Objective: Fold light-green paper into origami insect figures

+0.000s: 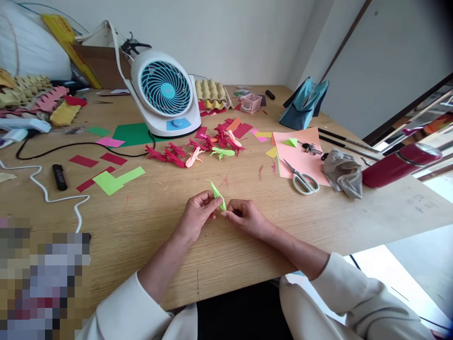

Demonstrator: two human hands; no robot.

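Observation:
A small folded light green paper piece (217, 192), narrow and pointed at its top, is pinched between the thumb and fingers of my left hand (200, 212). My right hand (247, 217) has its thumb and index finger pressed together at the lower end of that piece; it looks as if they touch its tip. Beyond my hands lie several folded red paper figures (173, 153), with a pale pink one (194, 157) and a light green one (222, 152) among them.
A fan (166, 89) stands behind the paper figures. Scissors (302, 179) lie on pink paper (283, 158) at the right, near a cloth (342, 172) and a red bottle (396, 166). Green scraps (109, 182), a black marker (59, 177) and a white cable (46, 193) are left.

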